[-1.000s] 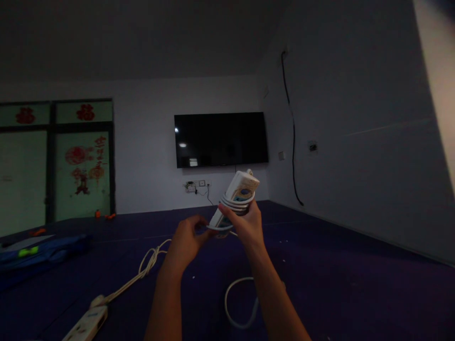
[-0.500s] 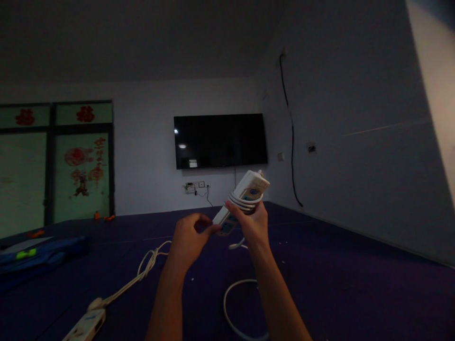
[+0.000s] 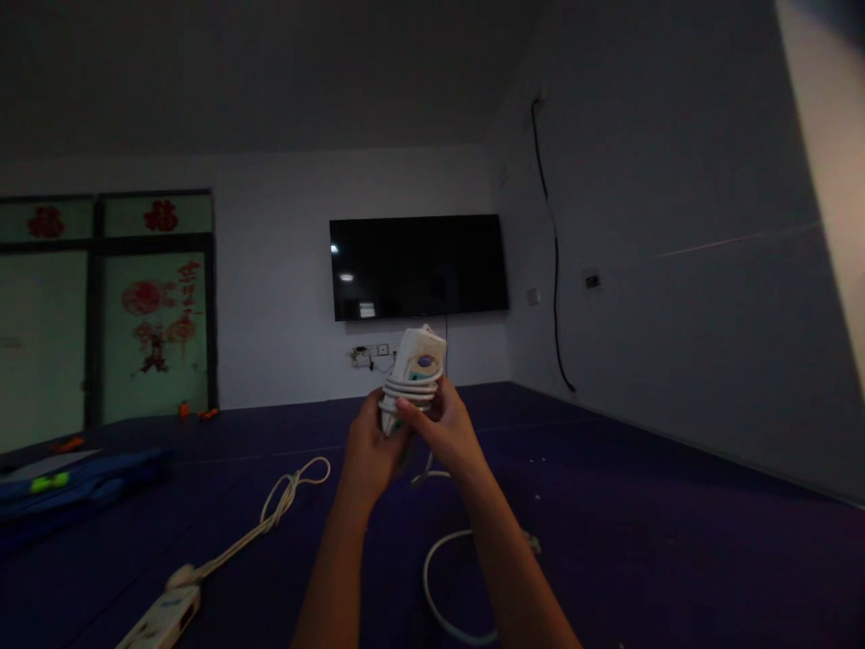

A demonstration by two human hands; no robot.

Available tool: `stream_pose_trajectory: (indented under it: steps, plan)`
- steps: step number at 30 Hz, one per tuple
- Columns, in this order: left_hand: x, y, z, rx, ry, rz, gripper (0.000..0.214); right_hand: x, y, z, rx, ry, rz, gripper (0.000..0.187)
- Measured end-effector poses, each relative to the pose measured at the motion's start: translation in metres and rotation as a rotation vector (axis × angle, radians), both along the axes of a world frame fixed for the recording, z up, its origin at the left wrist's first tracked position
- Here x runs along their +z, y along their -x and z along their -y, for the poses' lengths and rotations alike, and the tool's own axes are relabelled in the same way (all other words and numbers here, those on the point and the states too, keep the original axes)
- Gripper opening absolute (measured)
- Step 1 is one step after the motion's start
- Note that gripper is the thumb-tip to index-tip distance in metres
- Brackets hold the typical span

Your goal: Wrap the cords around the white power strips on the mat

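— What are the hands holding?
— In the head view, the left hand (image 3: 368, 451) and right hand (image 3: 446, 433) both have their fingers closed around a white power strip (image 3: 420, 361). Its cord (image 3: 407, 393) is wound around it, and it is held up just below the wall television (image 3: 419, 266).
— Anything else?
— A second power strip (image 3: 162, 617) lies on the floor (image 3: 641, 541), lower left of the television.

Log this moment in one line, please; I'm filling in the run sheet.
left hand: holds power strip bottom | right hand: thumb over wound cord | loose cord: trails to floor | second strip: on floor, left
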State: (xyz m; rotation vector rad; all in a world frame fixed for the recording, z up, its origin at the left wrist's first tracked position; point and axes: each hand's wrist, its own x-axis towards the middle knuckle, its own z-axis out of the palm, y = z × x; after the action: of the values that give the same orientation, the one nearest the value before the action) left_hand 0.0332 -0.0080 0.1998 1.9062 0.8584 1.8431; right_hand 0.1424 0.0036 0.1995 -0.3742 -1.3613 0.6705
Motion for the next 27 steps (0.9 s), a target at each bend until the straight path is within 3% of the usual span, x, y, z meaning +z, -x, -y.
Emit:
stream_pose_trajectory:
  steps: [3, 7, 10, 13, 16, 21, 27]
  plan:
    - [0.003, 0.009, 0.001, 0.041, 0.028, 0.111, 0.042, -0.005, -0.004, -0.006, 0.132, 0.106, 0.091, 0.08]
    - [0.006, 0.022, 0.003, 0.099, 0.033, 0.199, 0.046, -0.013, -0.005, -0.01, 0.29, 0.264, 0.398, 0.082]
    - [0.008, 0.028, 0.006, 0.154, 0.026, 0.246, 0.046, -0.017, -0.001, -0.011, 0.395, 0.266, 0.552, 0.086]
    - [0.009, 0.031, 0.009, 0.132, 0.046, 0.302, 0.045, -0.017, 0.003, -0.012, 0.378, 0.251, 0.582, 0.086]
    - [0.01, 0.032, 0.013, 0.032, 0.118, 0.37, 0.047, -0.016, 0.002, -0.014, 0.25, 0.259, 0.566, 0.079]
    - [0.013, 0.032, 0.018, -0.109, 0.236, 0.406, 0.053, -0.019, -0.008, -0.027, -0.233, 0.276, 0.537, 0.044]
    - [0.012, 0.019, 0.016, -0.183, 0.281, 0.526, 0.057, -0.026, -0.03, -0.045, -0.54, 0.286, 0.566, 0.034]
